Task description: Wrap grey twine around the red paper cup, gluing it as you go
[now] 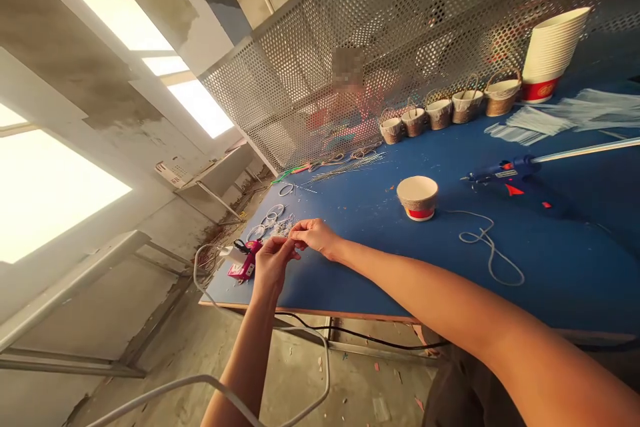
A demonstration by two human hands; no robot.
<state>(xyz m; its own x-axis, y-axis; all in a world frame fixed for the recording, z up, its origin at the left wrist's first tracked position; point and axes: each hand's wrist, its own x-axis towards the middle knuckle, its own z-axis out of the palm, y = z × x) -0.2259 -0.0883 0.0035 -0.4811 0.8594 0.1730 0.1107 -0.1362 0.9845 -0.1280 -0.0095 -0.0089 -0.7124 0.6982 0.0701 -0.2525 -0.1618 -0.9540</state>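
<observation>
My left hand [271, 268] and my right hand [315, 239] meet over the left end of the blue table [350, 273], their fingertips pinched together. Whatever lies between the fingers is too small to make out. Just behind them is a small pile of greyish bits [283, 225]. A pink power socket block [243, 268] with plugs in it stands beside my left hand. To the right of my hands sits a paper cup [418, 203], its upper part wrapped in cord and its red base showing. From near it, a loose grey cord [493, 255] runs in loops.
A blue glue gun [515, 172] with a long glue stick lies at the right. Small handled baskets [467, 107], stacked paper cups [555, 47] and translucent sticks [540, 121] line the back by a perforated metal screen [310, 73]. White rings [274, 213] and thin wires [345, 168] lie left.
</observation>
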